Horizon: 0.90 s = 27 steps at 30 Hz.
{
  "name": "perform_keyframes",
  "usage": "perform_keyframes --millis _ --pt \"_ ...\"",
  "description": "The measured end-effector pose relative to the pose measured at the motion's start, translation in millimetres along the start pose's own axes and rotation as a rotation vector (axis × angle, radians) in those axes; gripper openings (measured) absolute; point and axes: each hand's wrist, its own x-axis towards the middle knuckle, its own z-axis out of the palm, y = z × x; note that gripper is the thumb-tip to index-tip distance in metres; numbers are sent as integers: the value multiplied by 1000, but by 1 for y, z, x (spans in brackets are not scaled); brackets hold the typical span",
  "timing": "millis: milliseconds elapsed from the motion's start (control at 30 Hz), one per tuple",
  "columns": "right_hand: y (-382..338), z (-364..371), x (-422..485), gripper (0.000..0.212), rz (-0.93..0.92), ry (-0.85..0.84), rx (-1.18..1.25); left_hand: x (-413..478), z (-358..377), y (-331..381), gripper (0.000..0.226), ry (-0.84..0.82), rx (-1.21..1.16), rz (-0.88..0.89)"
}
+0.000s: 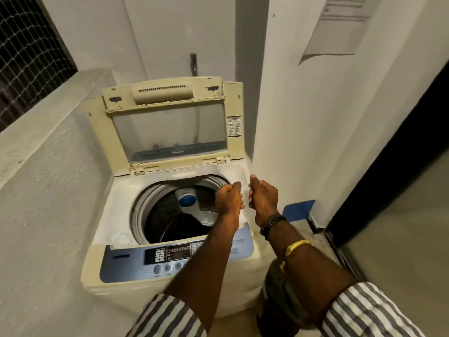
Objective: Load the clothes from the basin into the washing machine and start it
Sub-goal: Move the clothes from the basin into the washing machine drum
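Above the round drum opening of the washing machine (116,203), both hands hang close together with the fingers curled in. Left hand (228,199) and right hand (263,198) are loosely closed, and I cannot tell if they pinch anything. Its yellowed plastic lid (167,127) with a clear window stands upright. Inside the dark perforated drum (170,215) no clothes are visible. Striped sleeves (364,312) are rolled up.
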Motion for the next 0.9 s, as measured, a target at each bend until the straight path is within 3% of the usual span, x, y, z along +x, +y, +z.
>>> perform_keyframes --millis 333,567,900 --pt "-6 -114 16 38 -7 182 -7 -54 86 -34 26 -238 -6 -45" --pt "20 -199 25 38 76 279 -7 -85 141 -89 24 -370 72 -191" --pt "74 -287 26 30 197 267 -38 -105 172 -181 31 -341 210 -355"
